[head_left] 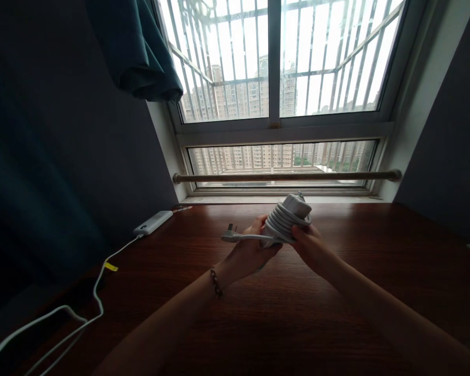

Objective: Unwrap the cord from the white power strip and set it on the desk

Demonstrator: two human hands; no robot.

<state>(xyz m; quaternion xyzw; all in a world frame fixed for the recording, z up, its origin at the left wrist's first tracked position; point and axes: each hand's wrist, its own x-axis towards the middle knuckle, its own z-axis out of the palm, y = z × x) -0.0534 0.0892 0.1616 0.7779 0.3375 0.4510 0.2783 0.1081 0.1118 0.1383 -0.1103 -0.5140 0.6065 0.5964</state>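
**White power adapter, cord-wrapped, held in both hands above the desk**

The white power adapter (292,211), its cord (284,223) coiled in tight turns round the body, sits tilted between the two hands, its upper end clear of the fingers. The left hand (254,245) closes on it from below and from the left; the right hand (311,245) clamps its lower right side, fingers on the coils. A free run of cord leaves the bundle leftward past the left hand and ends in a plug (230,233) hanging in the air. The adapter's lower end is hidden behind the fingers. A beaded bracelet (216,282) circles the left wrist. Everything is held above a dark wooden desk (337,324). Far left on the desk lies a white power strip (152,222); its cable (97,292) trails off the bottom-left edge. Behind stands a barred window (274,62), with a dark curtain (137,52) cut off above.
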